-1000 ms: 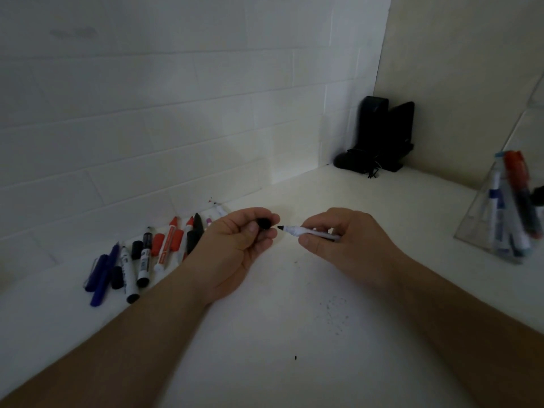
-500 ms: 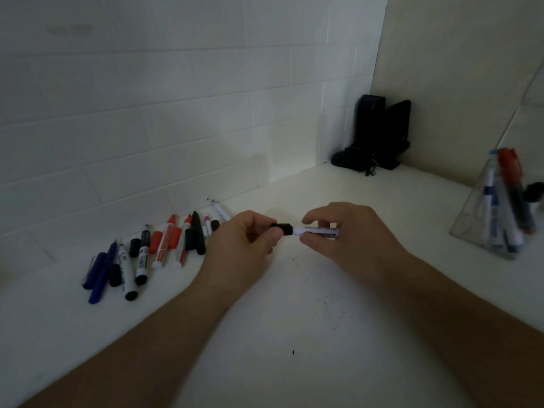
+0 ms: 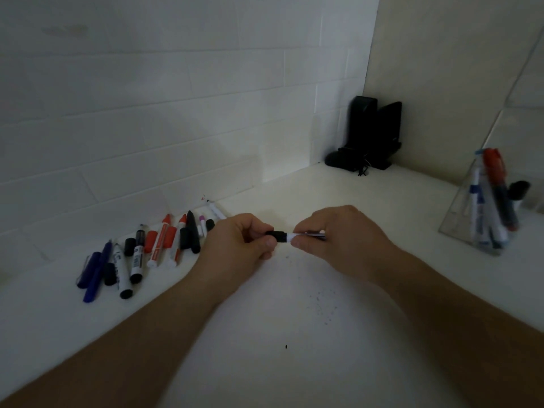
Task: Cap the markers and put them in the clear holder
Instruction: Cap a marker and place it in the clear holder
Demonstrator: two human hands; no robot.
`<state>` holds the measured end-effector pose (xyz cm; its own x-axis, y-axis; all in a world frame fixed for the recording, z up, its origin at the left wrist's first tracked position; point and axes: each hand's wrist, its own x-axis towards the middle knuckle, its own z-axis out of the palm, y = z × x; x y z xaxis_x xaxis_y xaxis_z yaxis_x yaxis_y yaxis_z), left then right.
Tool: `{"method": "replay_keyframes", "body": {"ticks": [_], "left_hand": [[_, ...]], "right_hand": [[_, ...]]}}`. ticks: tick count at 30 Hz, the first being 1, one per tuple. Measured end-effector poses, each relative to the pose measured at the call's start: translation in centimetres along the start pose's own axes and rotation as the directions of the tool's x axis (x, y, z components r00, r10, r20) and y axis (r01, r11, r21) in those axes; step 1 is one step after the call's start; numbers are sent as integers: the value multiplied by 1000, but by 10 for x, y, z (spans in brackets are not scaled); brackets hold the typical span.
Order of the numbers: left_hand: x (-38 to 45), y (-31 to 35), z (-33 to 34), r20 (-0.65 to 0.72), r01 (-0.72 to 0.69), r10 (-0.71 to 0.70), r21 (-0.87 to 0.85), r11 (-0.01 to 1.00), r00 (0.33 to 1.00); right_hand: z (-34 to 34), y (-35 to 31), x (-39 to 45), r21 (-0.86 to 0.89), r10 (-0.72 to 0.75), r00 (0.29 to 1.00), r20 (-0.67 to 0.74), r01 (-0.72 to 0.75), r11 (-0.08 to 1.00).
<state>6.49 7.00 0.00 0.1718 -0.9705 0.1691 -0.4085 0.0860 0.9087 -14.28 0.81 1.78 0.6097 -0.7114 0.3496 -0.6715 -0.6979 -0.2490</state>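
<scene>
Item: white marker (image 3: 306, 235), one, held level above the middle of the surface (image 3: 294, 304), long axis running left to right, capped end pointing left. Black cap (image 3: 278, 236) seated on that end; whether it is pressed fully home cannot be told. Most of the barrel is hidden inside the right hand (image 3: 338, 240); only a short white stretch and a sliver near the knuckles show.

Left hand (image 3: 235, 248): fingers pinched on the black cap, thumb below. Right hand: fingers clenched round the barrel.

Loose markers and caps (image 3: 141, 254): one row along the surface's back edge at the left, lying against the tiled wall (image 3: 147, 113). Roughly a dozen pieces, exact count uncertain since several overlap and the light is dim: blue at the far left, then black and white, then red and white, one all black, and small ones with a pink tip nearest the left hand. Several detached caps, black and red, lie among them.

Clear holder (image 3: 459, 219): one, at the surface's right edge, partly cut off by the frame. Holds several markers upright, among them one red-capped and some with blue bands; count unclear.

Black object (image 3: 371, 134): in the far corner, kind indistinct.

Dark specks (image 3: 321, 301): scattered on the surface under the right wrist.
</scene>
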Motion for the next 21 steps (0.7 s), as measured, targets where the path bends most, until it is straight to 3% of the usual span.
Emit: {"method": "replay_keyframes", "body": {"ticks": [4, 9, 13, 16, 19, 21], "left_hand": [[1, -1, 0, 16, -7, 7, 2, 1000, 1000], [-2, 10, 7, -7, -72, 73, 120, 990, 997], [-2, 16, 13, 38, -10, 2, 214, 977, 999], [6, 43, 31, 159, -4, -25, 176, 984, 987], [7, 87, 66, 206, -120, 92, 129, 984, 974], [4, 114, 95, 244, -172, 147, 87, 981, 959]], "right_hand": [[6, -2, -1, 101, 60, 998, 37, -63, 993], [8, -18, 2, -164, -2, 998, 63, 12, 986], [-35, -12, -5, -234, -3, 1000, 7, 5, 972], [-100, 10, -25, -51, 5, 970, -244, -18, 999], [-173, 44, -58, -21, 99, 806, -584, -137, 990], [-201, 71, -78, 36, 196, 704, -683, -235, 971]]}}
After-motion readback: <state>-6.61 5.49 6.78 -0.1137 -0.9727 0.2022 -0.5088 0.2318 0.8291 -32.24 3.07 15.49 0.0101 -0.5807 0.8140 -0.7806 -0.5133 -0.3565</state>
